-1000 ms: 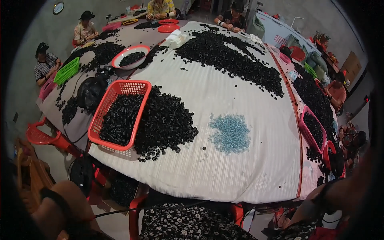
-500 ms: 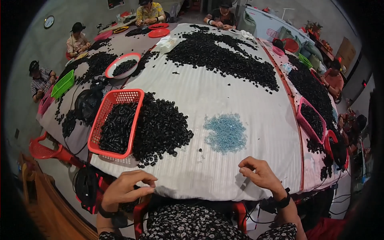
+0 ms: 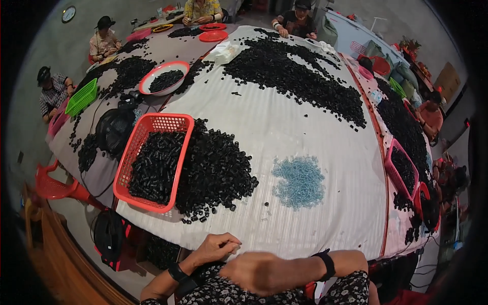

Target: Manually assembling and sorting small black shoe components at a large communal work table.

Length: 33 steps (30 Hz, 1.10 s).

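My left hand (image 3: 217,247) is at the table's front edge, its fingers curled and pressed together; whatever they may hold is hidden. Across my lap lies my right hand (image 3: 250,273), smeared by motion, close beside the left one. Ahead on the white cloth (image 3: 244,229) is a heap of small black cylindrical pieces (image 3: 221,170). A red plastic basket (image 3: 185,147) full of similar black pieces stands against its left side. Right of the heap is a patch of small clear bluish pieces (image 3: 300,182). One lone black piece (image 3: 266,204) lies between them.
A larger spread of black pieces (image 3: 290,71) covers the far cloth. A red-rimmed bowl (image 3: 163,76), a green basket (image 3: 82,97) and a pink basket (image 3: 401,168) hold or adjoin more pieces. Several people sit around the table. A red chair (image 3: 56,184) stands at left.
My right hand has swept left and down from the table's edge to beside my left hand. My left hand has moved right, its fingers now closed together. The view has shifted slightly.
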Motion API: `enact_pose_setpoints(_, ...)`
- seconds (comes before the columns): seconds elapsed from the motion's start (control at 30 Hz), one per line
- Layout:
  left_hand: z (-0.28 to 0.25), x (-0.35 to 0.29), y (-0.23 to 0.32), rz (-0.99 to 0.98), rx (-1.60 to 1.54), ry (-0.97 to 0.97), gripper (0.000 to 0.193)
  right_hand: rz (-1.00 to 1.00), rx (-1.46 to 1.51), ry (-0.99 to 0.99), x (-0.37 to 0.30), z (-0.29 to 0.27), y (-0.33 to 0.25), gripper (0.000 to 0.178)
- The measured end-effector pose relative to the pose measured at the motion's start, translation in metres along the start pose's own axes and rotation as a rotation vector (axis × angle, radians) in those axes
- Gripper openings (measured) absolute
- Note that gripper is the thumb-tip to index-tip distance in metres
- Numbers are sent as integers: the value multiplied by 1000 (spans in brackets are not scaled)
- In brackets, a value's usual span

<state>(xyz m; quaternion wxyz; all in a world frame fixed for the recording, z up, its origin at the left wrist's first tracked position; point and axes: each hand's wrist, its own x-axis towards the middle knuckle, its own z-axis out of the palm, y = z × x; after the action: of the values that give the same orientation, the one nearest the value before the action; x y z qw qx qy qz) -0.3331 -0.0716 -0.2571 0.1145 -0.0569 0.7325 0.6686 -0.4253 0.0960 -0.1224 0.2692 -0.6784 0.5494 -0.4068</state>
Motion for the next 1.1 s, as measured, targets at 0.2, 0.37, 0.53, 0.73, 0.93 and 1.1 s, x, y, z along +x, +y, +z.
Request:
enact_pose_setpoints(0.2,2,6,-10,37,-89,-50,18,-466,-134,-242,29,-49,-71,25)
enact_pose_setpoints(0.37,4,5,-15,60,-110,-50,18,-547,313,127,50,-39,-89,36)
enact_pose_setpoints(0.53,8,3,-10,76,-75,18,15,-524,-41,267,23,-38,-101,33)
enact_pose_setpoints(0.73,15,7,-21,129,-118,198,15,-231,-1012,302,-38,-64,-148,14)
enact_pose_setpoints(0.93,22,8,-18,114,-183,309,14,90,-1479,800,-123,-68,-120,21)
enact_pose_setpoints(1.1,28,18,9,133,-88,325,13,162,-937,2089,-191,-117,-88,40)
